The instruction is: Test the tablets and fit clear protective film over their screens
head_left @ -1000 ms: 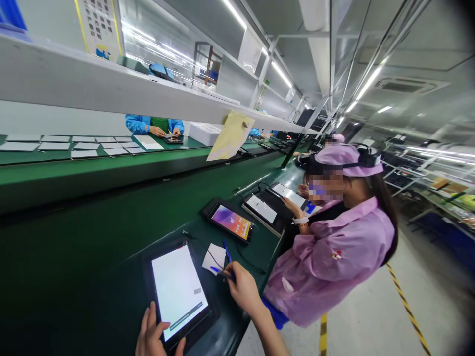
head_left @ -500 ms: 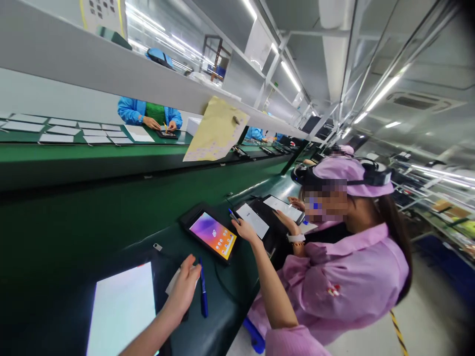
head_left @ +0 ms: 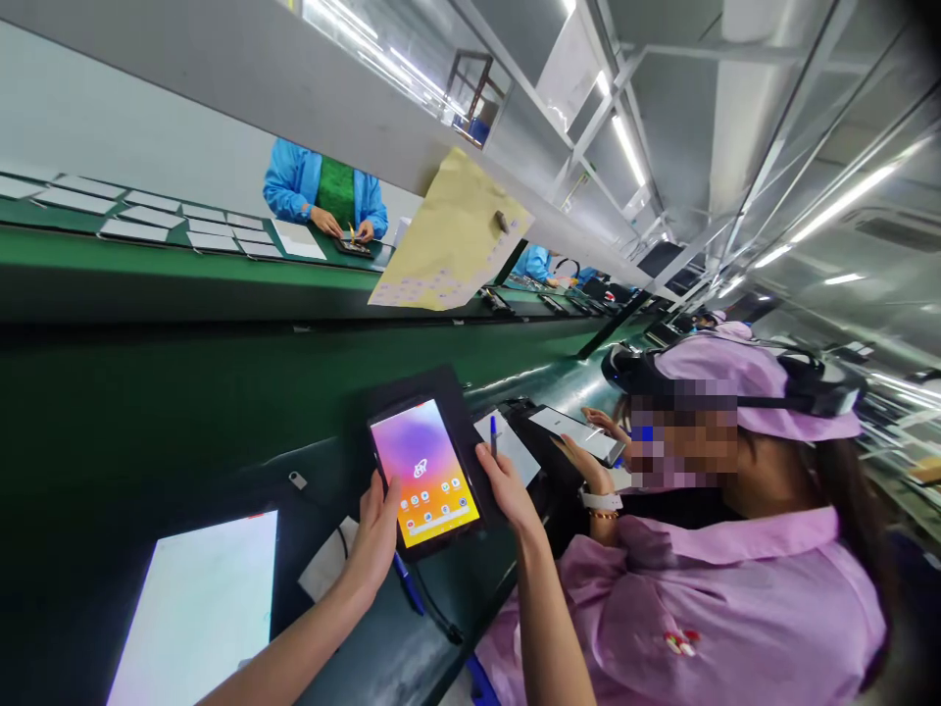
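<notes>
A tablet (head_left: 426,471) with a lit purple-to-orange home screen rests in a dark case or on a dark pad over the green bench. At its left edge, my left hand (head_left: 376,534) grips the tablet, thumb on the screen and the other fingers hidden. My right hand (head_left: 507,487) is closed around a pen (head_left: 493,431) with a blue end, beside the tablet's right edge. Whether it also touches the dark backing I cannot tell. Under my left wrist lie a blue pen (head_left: 409,584) and a white piece of paper or cloth (head_left: 327,561).
Another tablet (head_left: 202,598) with a white screen lies at the left, near a small metal-looking piece (head_left: 297,480). To the right, a co-worker in pink (head_left: 683,579) holds a white-screened tablet (head_left: 573,431). A yellow sheet (head_left: 452,235) hangs from the shelf above.
My left hand has moved right and up from beside the blue pen onto the tablet's edge. The tablet has turned more upright in view. My right hand, still holding its pen, is lower beside it.
</notes>
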Available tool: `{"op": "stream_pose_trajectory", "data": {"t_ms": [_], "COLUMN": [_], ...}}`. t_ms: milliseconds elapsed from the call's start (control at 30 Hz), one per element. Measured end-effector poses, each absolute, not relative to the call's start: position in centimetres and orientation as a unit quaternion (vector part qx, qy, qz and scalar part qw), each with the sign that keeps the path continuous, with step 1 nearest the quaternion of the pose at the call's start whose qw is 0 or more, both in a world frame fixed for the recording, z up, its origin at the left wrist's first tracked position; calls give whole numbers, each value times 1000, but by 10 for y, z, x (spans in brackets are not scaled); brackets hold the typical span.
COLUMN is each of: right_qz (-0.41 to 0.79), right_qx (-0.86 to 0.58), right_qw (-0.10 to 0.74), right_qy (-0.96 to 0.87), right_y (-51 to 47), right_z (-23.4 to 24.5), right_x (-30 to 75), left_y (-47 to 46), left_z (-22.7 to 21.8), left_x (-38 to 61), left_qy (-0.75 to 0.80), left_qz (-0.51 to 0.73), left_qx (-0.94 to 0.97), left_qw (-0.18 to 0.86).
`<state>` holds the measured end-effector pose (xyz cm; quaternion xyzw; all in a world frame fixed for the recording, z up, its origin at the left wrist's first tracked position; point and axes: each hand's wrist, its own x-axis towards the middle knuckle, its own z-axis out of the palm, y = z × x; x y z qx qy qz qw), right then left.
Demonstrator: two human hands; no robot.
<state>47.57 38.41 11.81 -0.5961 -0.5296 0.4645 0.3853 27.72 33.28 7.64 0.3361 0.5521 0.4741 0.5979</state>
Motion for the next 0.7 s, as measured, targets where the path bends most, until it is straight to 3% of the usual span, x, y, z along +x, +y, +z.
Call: {"op": "stream_pose_trajectory", "data": {"t_ms": [167,367,600,700], "right_qz": [478,491,551,600], "right_qx": [-559,-530,-490,-475], "right_qw": [470,569,555,534], "right_qy": [-488,-393,-386,-360], "right_y": [319,238,187,172], "right_z": [120,77,36,29], "right_x": [438,377,321,298], "left_y": [292,221,161,141], "left_z": [104,108,109,108], "left_x": [250,186,117,92], "left_qy": [557,569,596,610], "left_qz": [506,547,526,539], "left_qx": [335,354,288,300], "left_qw": [568,501,534,498]}}
